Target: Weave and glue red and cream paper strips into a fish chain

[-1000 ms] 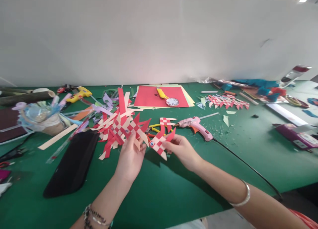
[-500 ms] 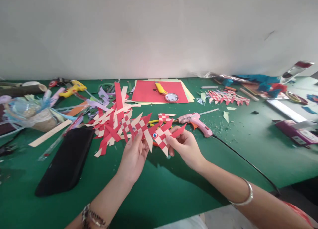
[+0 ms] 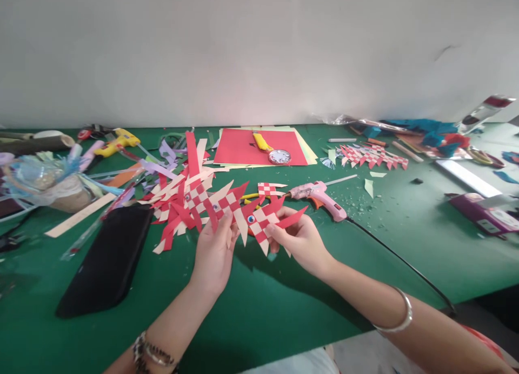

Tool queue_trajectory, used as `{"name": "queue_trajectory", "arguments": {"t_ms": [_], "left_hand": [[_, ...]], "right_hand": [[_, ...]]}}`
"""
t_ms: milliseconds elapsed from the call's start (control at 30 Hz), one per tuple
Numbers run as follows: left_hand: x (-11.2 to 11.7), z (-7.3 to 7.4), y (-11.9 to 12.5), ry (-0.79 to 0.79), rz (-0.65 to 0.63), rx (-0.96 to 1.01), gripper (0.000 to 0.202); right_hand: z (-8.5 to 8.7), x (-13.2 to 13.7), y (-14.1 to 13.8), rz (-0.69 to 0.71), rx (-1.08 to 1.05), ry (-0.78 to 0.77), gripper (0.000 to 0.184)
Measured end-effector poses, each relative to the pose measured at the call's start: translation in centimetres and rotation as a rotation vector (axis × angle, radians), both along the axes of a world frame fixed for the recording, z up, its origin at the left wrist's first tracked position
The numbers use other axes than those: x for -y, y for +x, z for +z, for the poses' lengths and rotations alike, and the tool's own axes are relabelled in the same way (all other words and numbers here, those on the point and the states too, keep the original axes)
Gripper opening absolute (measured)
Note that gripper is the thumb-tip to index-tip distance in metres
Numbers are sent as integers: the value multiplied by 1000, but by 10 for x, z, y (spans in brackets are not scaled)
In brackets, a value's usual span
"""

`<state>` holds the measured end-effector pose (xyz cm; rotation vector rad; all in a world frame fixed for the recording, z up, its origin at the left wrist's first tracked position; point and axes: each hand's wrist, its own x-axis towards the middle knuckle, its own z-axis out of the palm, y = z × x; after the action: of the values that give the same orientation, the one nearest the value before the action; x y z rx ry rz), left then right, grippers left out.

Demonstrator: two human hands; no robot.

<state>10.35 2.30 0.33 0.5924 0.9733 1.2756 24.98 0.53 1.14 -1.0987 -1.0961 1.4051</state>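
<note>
My left hand [image 3: 215, 249] pinches woven paper fish [image 3: 229, 204] in red and cream checks, thumb on top; a second fish head [image 3: 195, 197] with a googly eye shows just left of it. Between the thumb and fingers of my right hand [image 3: 302, 241] is another woven paper fish [image 3: 263, 224], its googly eye turned to the left and its red tail sticking out past my fingers. The fish are held side by side over the green table [image 3: 251, 304]. Behind them lies a smaller checked fish [image 3: 267, 189], near yellow handles partly hidden by the paper.
A pink glue gun [image 3: 320, 197] with a black cord lies right of my hands. Red and cream paper strips [image 3: 178, 206] are heaped at left, beside a black pouch [image 3: 107, 260]. Red paper sheets [image 3: 235, 147] hold a box cutter [image 3: 261, 141] and a round container of googly eyes [image 3: 279, 157].
The fish in my left hand have fanned slightly leftward, showing more of the second one. My right hand's fish has tilted a little and shifted slightly left. Both hands keep their hold.
</note>
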Motion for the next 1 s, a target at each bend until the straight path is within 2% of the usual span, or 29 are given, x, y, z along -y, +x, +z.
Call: {"name": "queue_trajectory", "arguments": {"t_ms": [200, 400, 600, 1000], "left_hand": [[2, -1, 0, 88, 11, -99, 19], [2, -8, -4, 45, 92, -266, 23], [4, 0, -3, 96, 64, -437, 22], [5, 5, 0, 122, 58, -458, 14]], "right_hand": [[2, 0, 0, 6, 23, -21, 29], [4, 0, 1, -25, 39, 23, 27], [2, 1, 2, 10, 90, 48, 21], [1, 0, 1, -23, 61, -1, 31]]}}
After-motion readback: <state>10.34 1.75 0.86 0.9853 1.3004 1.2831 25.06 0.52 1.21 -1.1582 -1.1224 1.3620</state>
